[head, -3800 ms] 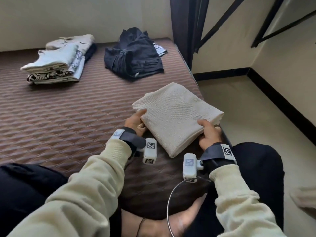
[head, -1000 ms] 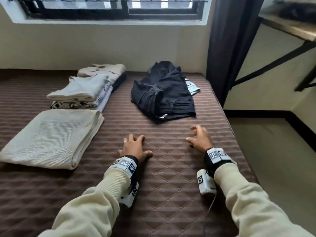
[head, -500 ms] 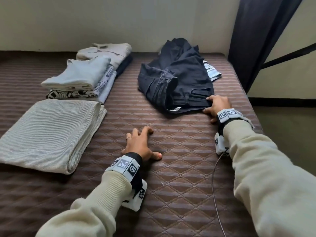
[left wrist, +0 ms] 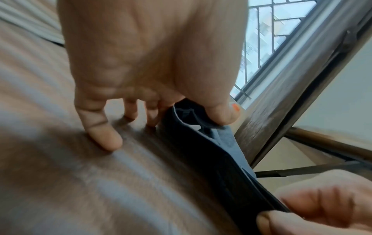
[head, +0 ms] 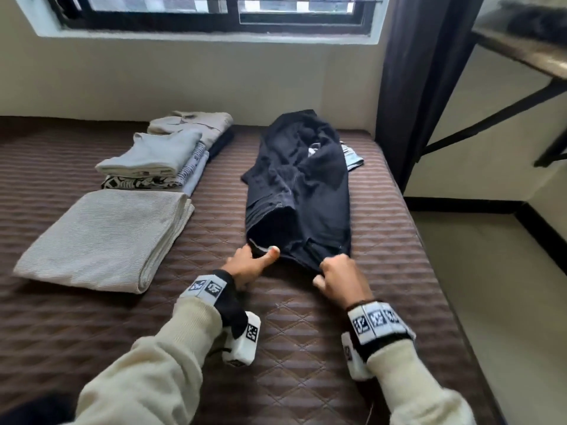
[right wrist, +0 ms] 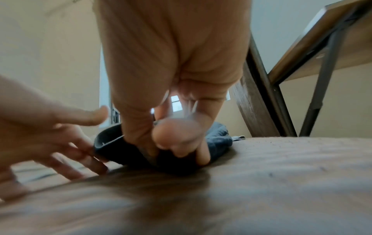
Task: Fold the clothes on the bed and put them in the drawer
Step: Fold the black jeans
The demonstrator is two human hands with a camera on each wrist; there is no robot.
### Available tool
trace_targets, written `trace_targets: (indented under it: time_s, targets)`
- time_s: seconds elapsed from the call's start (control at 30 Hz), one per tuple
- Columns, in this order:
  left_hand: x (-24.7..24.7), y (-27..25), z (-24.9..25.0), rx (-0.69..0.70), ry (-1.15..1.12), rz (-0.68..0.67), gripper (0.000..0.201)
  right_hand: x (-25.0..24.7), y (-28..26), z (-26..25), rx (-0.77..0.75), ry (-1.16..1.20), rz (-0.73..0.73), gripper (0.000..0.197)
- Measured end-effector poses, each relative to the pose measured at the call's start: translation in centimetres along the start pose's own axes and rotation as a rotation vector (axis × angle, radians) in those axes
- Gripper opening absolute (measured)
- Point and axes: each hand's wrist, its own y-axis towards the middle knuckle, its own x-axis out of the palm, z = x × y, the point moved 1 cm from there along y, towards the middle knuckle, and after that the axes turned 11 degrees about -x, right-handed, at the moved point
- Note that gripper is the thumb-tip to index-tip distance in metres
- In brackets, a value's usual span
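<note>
A dark navy garment (head: 306,185) lies crumpled and stretched lengthwise on the brown quilted mattress (head: 306,332). My left hand (head: 260,254) pinches its near left edge, with the thumb on top of the hem (left wrist: 201,122). My right hand (head: 331,266) grips the near right corner, its fingers curled into the cloth (right wrist: 181,152). A folded beige cloth (head: 104,237) lies flat to the left. Behind it is a stack of folded clothes (head: 159,157). The drawer is not in view.
A light blue piece of clothing (head: 352,157) peeks out from under the far end of the dark garment. The bed's right edge drops to the floor (head: 491,302). A dark curtain (head: 414,87) and a wall shelf (head: 527,50) stand at the right. The wall and window are behind.
My left hand left the bare mattress and took the dark garment's near edge. My right hand now grips the near corner. The garment has been drawn nearer and stretched out.
</note>
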Motion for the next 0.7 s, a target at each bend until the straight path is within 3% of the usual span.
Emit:
trace_targets:
  time_s: [0.03, 0.1, 0.2, 0.27, 0.33, 0.4, 0.43, 0.5, 0.57, 0.63, 0.7]
  targets:
    - [0.2, -1.1, -0.5, 0.001, -0.160, -0.039, 0.108, 0.3, -1.4, -0.8, -0.024, 0.053, 0.013, 0.030]
    - [0.8, -3.3, -1.8, -0.048, -0.453, -0.104, 0.085, 1.5, -4.1, -2.6, -0.057, 0.202, 0.059, 0.041]
    - [2.2, -5.3, -4.2, -0.129, -0.752, -0.171, 0.073, 3.5, -7.9, -5.1, -0.149, 0.440, 0.065, 0.050]
    - [2.7, -7.0, -5.3, -0.150, -0.833, -0.143, 0.053, 4.4, -9.7, -6.3, -0.221, 0.619, -0.051, 0.038]
    - [2.8, -8.0, -6.2, -0.178, -0.870, -0.055, 0.053, 4.9, -10.6, -6.5, -0.225, 0.813, -0.196, 0.025]
    - [2.4, -8.9, -6.7, -0.155, -0.947, -0.018, 0.056, 4.8, -10.6, -5.6, -0.181, 0.967, -0.171, 0.009]
    - [2.2, -9.0, -6.9, -0.135, -0.978, -0.013, 0.058, 4.6, -10.2, -4.8, -0.154, 0.984, -0.072, 0.006]
    - [1.5, -9.9, -6.8, -0.082, -0.979, 0.009, 0.060, 3.6, -9.2, -3.0, -0.100, 0.844, 0.197, 0.018]
    - [0.7, -11.0, -6.4, 0.012, -0.896, 0.080, 0.054, 1.6, -8.5, -2.2, -0.132, 0.646, 0.346, 0.031]
    - [-0.5, -11.9, -6.0, 0.140, -0.793, 0.140, 0.044, -0.4, -7.9, -2.4, -0.263, 0.470, 0.341, 0.059]
    - [-1.6, -13.0, -5.4, 0.279, -0.706, 0.164, 0.048, -1.8, -7.1, -3.4, -0.361, 0.313, 0.304, 0.082]
